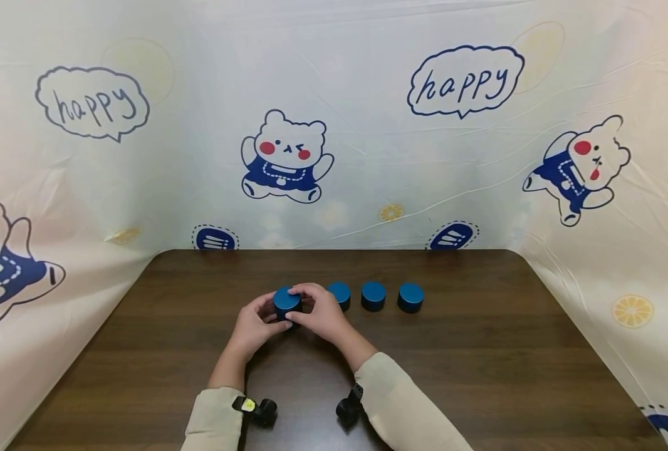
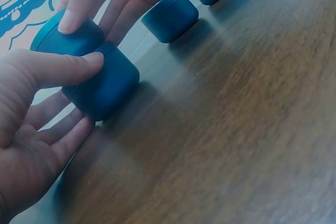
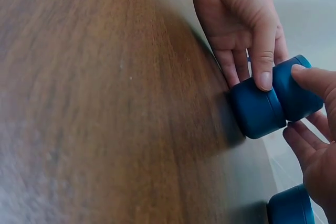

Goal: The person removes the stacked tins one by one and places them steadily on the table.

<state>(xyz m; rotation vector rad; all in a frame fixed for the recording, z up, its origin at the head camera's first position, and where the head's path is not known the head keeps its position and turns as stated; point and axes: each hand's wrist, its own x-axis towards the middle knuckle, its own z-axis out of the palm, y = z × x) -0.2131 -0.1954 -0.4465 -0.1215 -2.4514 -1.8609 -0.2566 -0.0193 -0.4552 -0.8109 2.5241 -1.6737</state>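
Observation:
Two blue round tins stand stacked on the dark wooden table (image 1: 480,363). My left hand (image 1: 267,314) grips the lower tin (image 2: 105,87), its thumb (image 2: 63,69) on the near side and the fingers under the far side. My right hand (image 1: 304,305) holds the upper tin (image 1: 286,299) from above and the right, with fingertips (image 2: 73,17) on its rim. In the right wrist view the upper tin (image 3: 296,93) sits on the lower tin (image 3: 257,111), with the left thumb across their seam.
Three more blue tins (image 1: 339,293) (image 1: 373,295) (image 1: 410,297) stand in a row to the right of the stack. A cartoon-print sheet (image 1: 334,125) walls in the table at the back and both sides. Black wrist cameras (image 1: 257,410) sit on both sleeves.

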